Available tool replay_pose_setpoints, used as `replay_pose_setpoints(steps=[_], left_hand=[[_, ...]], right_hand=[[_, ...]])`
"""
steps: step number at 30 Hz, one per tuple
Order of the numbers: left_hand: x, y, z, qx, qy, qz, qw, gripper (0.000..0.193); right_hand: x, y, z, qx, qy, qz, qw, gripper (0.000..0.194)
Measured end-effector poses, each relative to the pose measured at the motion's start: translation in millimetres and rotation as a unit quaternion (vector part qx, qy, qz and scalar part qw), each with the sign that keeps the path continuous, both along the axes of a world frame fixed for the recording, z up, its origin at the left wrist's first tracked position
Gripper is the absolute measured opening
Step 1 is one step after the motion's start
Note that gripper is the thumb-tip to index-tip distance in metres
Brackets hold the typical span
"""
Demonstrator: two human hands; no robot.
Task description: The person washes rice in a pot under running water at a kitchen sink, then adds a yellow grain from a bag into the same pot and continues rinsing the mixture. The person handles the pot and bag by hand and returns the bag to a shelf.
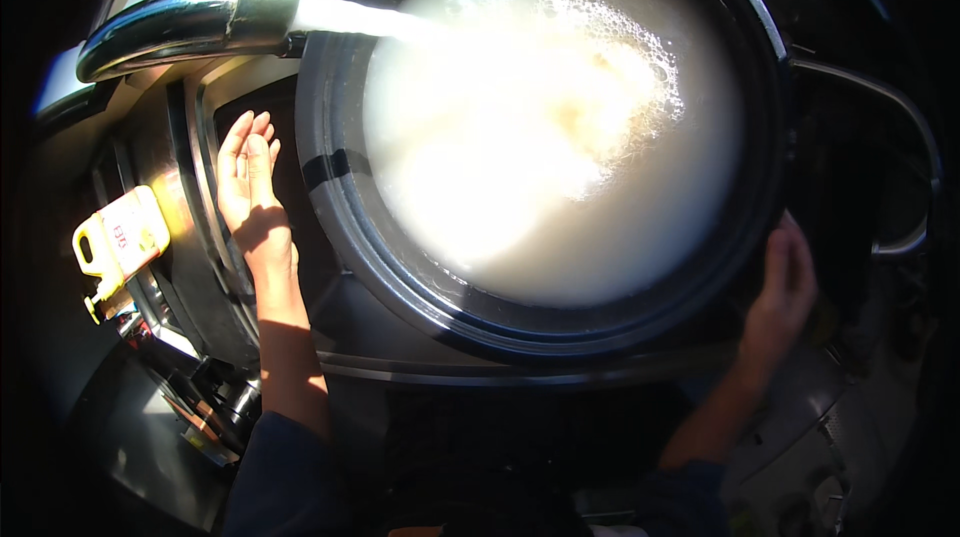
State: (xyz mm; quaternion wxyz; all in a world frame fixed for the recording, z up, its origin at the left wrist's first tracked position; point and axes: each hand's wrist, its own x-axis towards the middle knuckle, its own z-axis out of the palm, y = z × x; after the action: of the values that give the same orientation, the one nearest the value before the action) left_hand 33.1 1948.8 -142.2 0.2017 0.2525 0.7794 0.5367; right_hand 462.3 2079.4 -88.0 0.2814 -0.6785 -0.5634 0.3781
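Observation:
A large dark round tub [352, 252] stands in a metal sink, holding cloudy whitish water [637, 252] with foam on its surface. Water [352, 16] pours into it from a thick metal spout [180, 16] at the upper left. Left of the tub, my left hand [257, 192] is raised with nothing in it, apart from the rim, its fingers extended and partly overlapping. My right hand [784, 282] is at the tub's lower right, in shadow, close to or touching its outer wall; its fingertips are partly hidden there, and whether it grips anything is unclear.
A yellow-handled plastic jug [139, 229] with a printed label lies on the left. Below it are dark tools or utensils [217, 394], hard to make out. The sink's metal front edge [480, 376] runs below the tub. A bent metal tube [911, 106] curves at the right.

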Motion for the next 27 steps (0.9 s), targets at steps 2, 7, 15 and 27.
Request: replay_pose_setpoints(steps=[2, 7, 15, 27], left_hand=[[-22.6, 13.5, -12.8, 0.006, 0.078, 0.001, 0.997, 0.045], [-26.9, 54.5, -16.3, 0.016, 0.148, -0.029, 0.988, 0.05], [-39.3, 74.0, -36.6, 0.029, 0.279, -0.075, 0.957, 0.031], [-17.9, 102.2, -45.7, -0.029, 0.157, 0.076, 0.984, 0.021]], right_hand=[[-4.1, -0.2, 2.3, -0.007, -0.009, 0.005, 1.0, 0.033], [-3.9, -0.3, -0.4, -0.008, -0.015, 0.017, 1.0, 0.035], [0.3, -6.1, 1.2, -0.035, -0.046, -0.002, 0.998, 0.042], [-9.4, -3.8, 10.8, -0.079, -0.127, -0.028, 0.988, 0.051]])
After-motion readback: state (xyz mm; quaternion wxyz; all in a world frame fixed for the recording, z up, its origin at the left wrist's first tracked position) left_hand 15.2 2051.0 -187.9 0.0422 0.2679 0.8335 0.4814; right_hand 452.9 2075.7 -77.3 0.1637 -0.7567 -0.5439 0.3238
